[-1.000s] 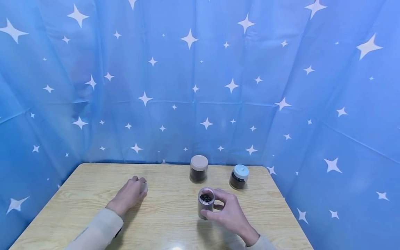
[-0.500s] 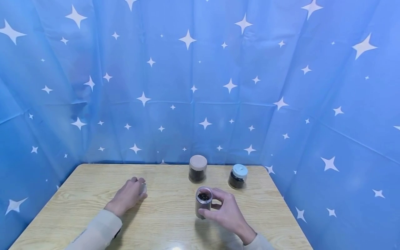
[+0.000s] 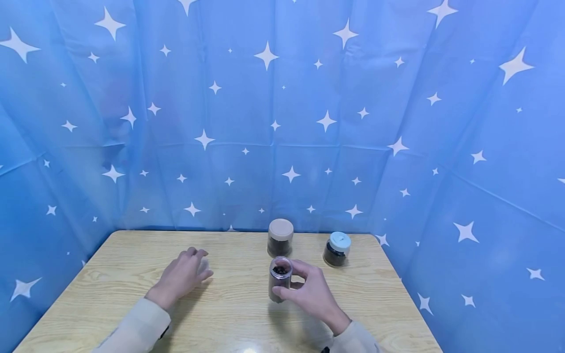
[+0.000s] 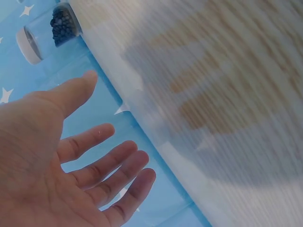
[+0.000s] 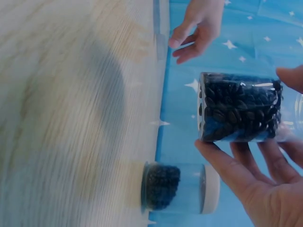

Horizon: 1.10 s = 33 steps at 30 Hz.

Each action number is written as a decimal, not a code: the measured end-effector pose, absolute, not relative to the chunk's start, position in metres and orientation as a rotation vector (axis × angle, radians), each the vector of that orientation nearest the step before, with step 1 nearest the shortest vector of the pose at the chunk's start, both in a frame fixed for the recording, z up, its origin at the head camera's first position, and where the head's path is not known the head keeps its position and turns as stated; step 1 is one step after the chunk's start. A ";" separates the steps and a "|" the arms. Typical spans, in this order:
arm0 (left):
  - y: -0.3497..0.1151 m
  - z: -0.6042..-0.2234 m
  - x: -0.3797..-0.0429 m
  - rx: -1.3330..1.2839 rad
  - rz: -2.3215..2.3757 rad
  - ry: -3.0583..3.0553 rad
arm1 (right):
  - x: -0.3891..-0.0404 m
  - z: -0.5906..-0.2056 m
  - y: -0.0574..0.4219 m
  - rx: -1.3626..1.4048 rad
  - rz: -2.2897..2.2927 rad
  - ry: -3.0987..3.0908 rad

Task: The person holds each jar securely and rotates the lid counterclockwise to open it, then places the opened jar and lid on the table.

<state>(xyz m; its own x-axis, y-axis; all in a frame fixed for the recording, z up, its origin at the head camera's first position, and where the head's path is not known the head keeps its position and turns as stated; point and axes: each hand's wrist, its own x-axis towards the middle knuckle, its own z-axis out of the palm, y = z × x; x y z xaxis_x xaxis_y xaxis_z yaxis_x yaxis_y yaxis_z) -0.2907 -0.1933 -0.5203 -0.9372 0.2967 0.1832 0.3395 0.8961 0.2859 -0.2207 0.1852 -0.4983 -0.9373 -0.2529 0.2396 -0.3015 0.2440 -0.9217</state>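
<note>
My right hand [image 3: 309, 289] grips an uncapped clear jar [image 3: 279, 287] of dark beans, thumb on one side and fingers on the other. It is upright and held above the table, its shadow below. In the right wrist view the jar [image 5: 239, 106] shows glossy black beans through its wall. My left hand [image 3: 178, 277] hovers low over the left of the table, near a pale round lid [image 3: 203, 265] partly hidden by the fingers. The left wrist view shows this hand [image 4: 71, 151] with fingers spread and an empty palm.
At the back of the wooden table [image 3: 234, 314] stands a jar with a pinkish-beige lid [image 3: 280, 229], partly filled with dark grains. Right of it is a smaller jar with a light blue lid [image 3: 340, 241]. A blue starry curtain [image 3: 247, 113] surrounds the table's back and sides.
My right hand has carried the open jar slightly left and away from me. The left hand's fingers have spread apart from the pale lid, which they were around before.
</note>
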 end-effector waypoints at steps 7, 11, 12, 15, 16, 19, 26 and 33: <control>-0.185 -0.520 -0.285 -0.537 -0.511 -2.876 | -0.231 -0.501 0.172 0.489 1.829 -2.461; -0.181 -0.520 -0.280 -0.582 -0.516 -2.812 | -0.237 -0.502 0.165 0.469 1.816 -2.477; -0.180 -0.520 -0.279 -0.589 -0.511 -2.795 | -0.239 -0.502 0.163 0.466 1.816 -2.480; -0.178 -0.520 -0.275 -0.601 -0.496 -2.751 | -0.244 -0.503 0.158 0.473 1.810 -2.490; -0.177 -0.520 -0.273 -0.603 -0.495 -2.741 | -0.246 -0.504 0.157 0.470 1.805 -2.494; -0.174 -0.519 -0.268 -0.613 -0.501 -2.716 | -0.252 -0.506 0.151 0.454 1.765 -2.516; -0.165 -0.513 -0.260 -0.610 -0.503 -2.658 | -0.269 -0.509 0.137 0.421 1.725 -2.546; -0.161 -0.507 -0.253 -0.610 -0.468 -2.612 | -0.285 -0.508 0.119 0.436 1.735 -2.541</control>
